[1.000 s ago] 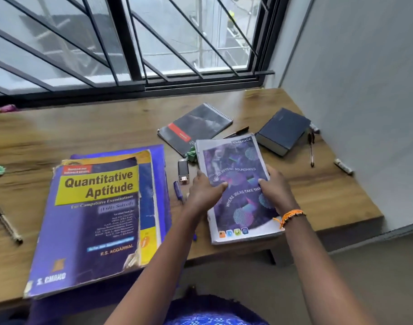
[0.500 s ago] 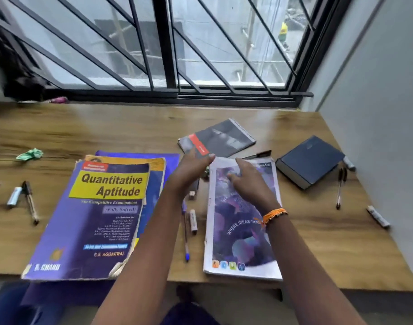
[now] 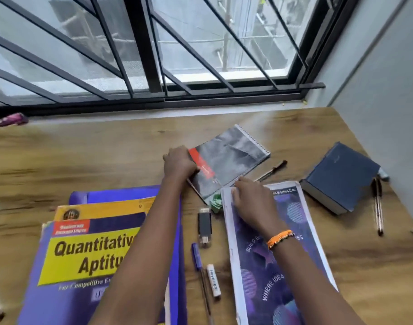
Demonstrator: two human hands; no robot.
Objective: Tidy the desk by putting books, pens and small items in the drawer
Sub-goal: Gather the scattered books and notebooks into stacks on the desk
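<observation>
While gripped at its nine-o'clock edge by the left hand (image 3: 180, 161), grey spiral-bound notebook with red band (image 3: 231, 158), right hand (image 3: 252, 202) flat, ungrasping, on purple-covered book (image 3: 294, 266).

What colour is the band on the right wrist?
Orange, with small dark lettering; the wristband shows clearly in the head view.

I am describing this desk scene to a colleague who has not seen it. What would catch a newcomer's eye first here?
The big yellow-and-blue Quantitative Aptitude book at the near left of the desk stands out first. Next come the two hands at the centre: the left hand grips the edge of the grey spiral notebook, while the right hand rests on the purple notebook. A dark blue book lies at the right.
</observation>
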